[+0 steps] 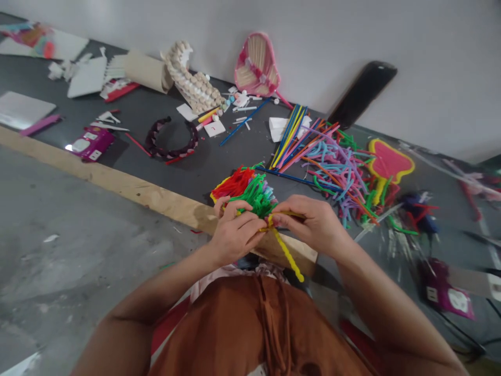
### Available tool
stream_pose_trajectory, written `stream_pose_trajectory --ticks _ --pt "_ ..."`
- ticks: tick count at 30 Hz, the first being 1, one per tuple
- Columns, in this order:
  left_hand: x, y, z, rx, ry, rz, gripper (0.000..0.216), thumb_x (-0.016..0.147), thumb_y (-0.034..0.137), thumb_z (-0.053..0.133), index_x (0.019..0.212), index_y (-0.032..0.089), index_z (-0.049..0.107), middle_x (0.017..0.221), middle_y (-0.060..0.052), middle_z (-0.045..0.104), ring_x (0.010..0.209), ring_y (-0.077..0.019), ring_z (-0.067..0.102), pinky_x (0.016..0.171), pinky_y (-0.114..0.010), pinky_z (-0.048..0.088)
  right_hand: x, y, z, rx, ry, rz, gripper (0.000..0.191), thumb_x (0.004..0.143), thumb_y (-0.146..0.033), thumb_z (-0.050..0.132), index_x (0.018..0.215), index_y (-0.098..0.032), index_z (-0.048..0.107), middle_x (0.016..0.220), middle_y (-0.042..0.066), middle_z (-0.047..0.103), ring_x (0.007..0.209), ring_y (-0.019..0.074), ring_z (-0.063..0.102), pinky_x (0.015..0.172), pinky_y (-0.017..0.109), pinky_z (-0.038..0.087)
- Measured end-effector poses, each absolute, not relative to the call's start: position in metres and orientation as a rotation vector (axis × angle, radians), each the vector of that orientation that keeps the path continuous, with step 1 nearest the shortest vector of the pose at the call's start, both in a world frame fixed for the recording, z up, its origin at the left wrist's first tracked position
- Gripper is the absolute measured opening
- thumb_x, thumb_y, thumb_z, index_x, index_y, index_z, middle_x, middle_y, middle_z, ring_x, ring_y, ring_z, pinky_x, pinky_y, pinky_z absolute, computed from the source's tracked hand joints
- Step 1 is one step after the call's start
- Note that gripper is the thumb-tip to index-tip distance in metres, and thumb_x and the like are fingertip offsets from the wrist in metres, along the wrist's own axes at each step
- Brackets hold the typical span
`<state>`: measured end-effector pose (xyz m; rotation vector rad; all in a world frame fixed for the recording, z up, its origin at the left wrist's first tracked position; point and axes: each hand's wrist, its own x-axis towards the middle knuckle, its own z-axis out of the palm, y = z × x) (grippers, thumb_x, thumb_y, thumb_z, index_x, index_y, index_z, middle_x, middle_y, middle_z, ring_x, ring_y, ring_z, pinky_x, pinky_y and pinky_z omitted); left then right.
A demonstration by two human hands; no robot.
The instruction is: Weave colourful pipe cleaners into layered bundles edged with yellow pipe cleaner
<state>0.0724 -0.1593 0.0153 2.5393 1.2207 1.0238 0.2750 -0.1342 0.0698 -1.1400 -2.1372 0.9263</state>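
"Over the wooden edge (144, 197), what's in the hands?"

"The left hand (238, 230) is curled around the red-and-green tufted piece (252, 190); the right hand (311, 222) pinches a yellow stem (288, 256) close against it."

"What could go wrong?"

"The stem's loose end hangs over the edge — it might snag there. A slack pinch could let the stem slip."

"And room?"

"Bare tabletop (211, 156) lies leftward, up to the headband (172, 151). Rightward it's tight — the stem pile (340, 162) crowds in."
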Motion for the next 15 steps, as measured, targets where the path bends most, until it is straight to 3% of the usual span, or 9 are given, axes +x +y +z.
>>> stream_pose_trajectory --ticks 6,11,15 --pt "0.074 -0.156 0.023 2.484 1.222 1.039 0.012 0.087 0.02 0.057 0.081 0.024 0.067 0.08 0.001 0.072 0.099 -0.0227 0.054 0.093 -0.043 0.035 0.279 -0.129 0.081 -0.921 -2.26 0.846 0.014 0.091 -0.023 0.056 0.092 -0.022 0.07 0.086 0.005 0.07 0.081 0.0163 0.064 0.071 0.027 0.05" --pt "0.072 -0.151 0.03 2.648 1.168 1.208 0.012 0.088 0.02 0.059 0.084 0.029 0.066 0.081 0.006 0.072 0.095 -0.0202 0.055 0.096 -0.045 0.029 0.267 -0.106 0.082 -0.794 -2.377 0.765 0.014 0.09 -0.022 0.056 0.084 -0.02 0.068 0.083 0.004 0.067 0.083 0.0168 0.06 0.079 0.03 0.046" --pt "0.07 -0.15 0.028 2.712 1.162 1.256 0.013 0.088 0.019 0.06 0.087 0.031 0.066 0.082 0.007 0.073 0.089 -0.0189 0.056 0.093 -0.044 0.031 0.254 -0.088 0.083 -0.881 -2.368 1.105 0.015 0.088 -0.022 0.054 0.079 -0.018 0.065 0.071 -0.001 0.064 0.066 0.0116 0.058 0.063 0.023 0.043"
